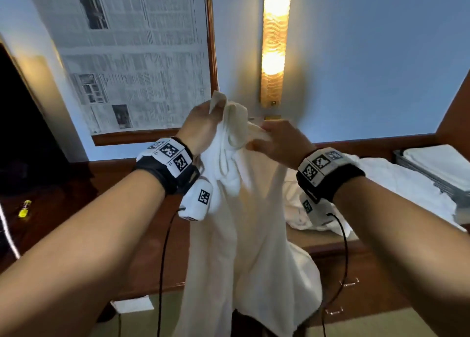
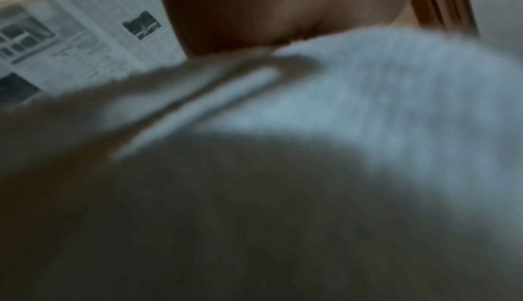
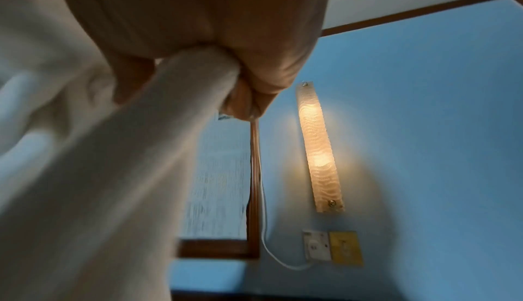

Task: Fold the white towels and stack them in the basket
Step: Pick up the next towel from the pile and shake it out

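Both hands are raised in front of the wall, holding one white towel (image 1: 244, 235) by its top so that the rest hangs free below the counter's (image 1: 328, 240) front edge — held high, most likely, so its own weight pulls the cloth straight and the corners can be found. The left hand (image 1: 201, 128) has its fingers curled round a bunched upper corner, a tip of cloth sticking up above them. The right hand (image 1: 277, 143) pinches a gathered fold of the same top edge; the right wrist view shows the cloth squeezed tight between thumb and curled fingers (image 3: 254, 77). The two grips sit close together, so the towel hangs as a narrow, creased drape rather than a flat sheet. As I judge it, the hands need to work apart along the edge before any fold can be made.

Behind the right wrist, a heap of unfolded towels (image 1: 396, 184) lies on the counter toward its right end. At the far right edge stands the basket (image 1: 429, 179), with a folded towel (image 1: 437, 161) already lying in it — so the stacking has begun, with much still to fold.
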Tool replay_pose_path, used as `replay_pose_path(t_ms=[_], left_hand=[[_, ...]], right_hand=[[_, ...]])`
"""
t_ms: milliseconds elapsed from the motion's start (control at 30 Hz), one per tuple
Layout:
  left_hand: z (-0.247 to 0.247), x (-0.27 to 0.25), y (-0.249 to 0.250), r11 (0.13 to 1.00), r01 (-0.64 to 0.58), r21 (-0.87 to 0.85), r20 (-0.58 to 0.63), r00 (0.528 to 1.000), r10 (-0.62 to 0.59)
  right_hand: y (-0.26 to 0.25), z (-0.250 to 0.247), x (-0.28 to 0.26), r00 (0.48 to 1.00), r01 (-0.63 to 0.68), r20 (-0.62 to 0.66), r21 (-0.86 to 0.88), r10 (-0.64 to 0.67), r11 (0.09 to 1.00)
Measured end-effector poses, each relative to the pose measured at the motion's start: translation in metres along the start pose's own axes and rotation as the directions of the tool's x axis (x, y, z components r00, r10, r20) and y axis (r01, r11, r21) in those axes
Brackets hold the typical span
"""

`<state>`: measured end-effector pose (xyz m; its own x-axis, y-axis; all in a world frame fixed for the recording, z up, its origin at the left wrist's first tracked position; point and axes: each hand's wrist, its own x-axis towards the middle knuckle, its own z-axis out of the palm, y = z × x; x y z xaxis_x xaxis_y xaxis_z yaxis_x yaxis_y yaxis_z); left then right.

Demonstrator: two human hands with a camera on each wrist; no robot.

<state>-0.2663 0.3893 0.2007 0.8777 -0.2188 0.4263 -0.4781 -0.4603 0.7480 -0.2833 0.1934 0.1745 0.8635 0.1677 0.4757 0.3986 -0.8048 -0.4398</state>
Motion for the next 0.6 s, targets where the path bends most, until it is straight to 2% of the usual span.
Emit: replay_pose_path(t_ms=[33,133,233,300,367,467,533,600], left_hand=[[-0.007,-0.002,0.004,0.999,-0.027,0.024,0.001,1.000,0.027],[-0.022,-0.008,0.009,0.999,-0.043,0.013,-0.029,0.999,0.043],[-0.045,-0.018,-0.004,0.998,0.001,0.065,-0.087,0.996,0.005],[-0.060,-0.027,-0.018,1.000,0.027,0.003,-0.113,0.993,-0.027],[-0.072,-0.035,-0.034,0.996,0.068,-0.061,-0.147,0.986,-0.076],[-0.075,-0.049,-0.051,0.977,0.174,-0.127,-0.146,0.971,-0.192],[-0.068,-0.057,-0.056,0.957,0.206,-0.206,-0.103,0.968,-0.231],[-0.056,-0.065,-0.054,0.945,0.233,-0.229,-0.065,0.965,-0.254]], right_hand=[[0.002,0.009,-0.010,0.999,-0.019,0.029,-0.050,0.020,0.999],[0.013,0.041,-0.036,0.989,-0.137,0.051,-0.060,0.140,0.989],[0.043,0.074,-0.060,0.944,-0.296,0.130,-0.075,0.303,0.952],[0.059,0.092,-0.072,0.917,-0.340,0.195,-0.078,0.349,0.937],[0.060,0.103,-0.074,0.899,-0.390,0.217,0.003,0.380,0.921],[0.041,0.109,-0.054,0.868,-0.491,0.205,0.224,0.452,0.841],[0.019,0.105,-0.034,0.900,-0.436,0.181,0.378,0.396,0.817],[-0.011,0.096,-0.011,0.974,-0.227,0.113,0.386,0.198,0.894]])
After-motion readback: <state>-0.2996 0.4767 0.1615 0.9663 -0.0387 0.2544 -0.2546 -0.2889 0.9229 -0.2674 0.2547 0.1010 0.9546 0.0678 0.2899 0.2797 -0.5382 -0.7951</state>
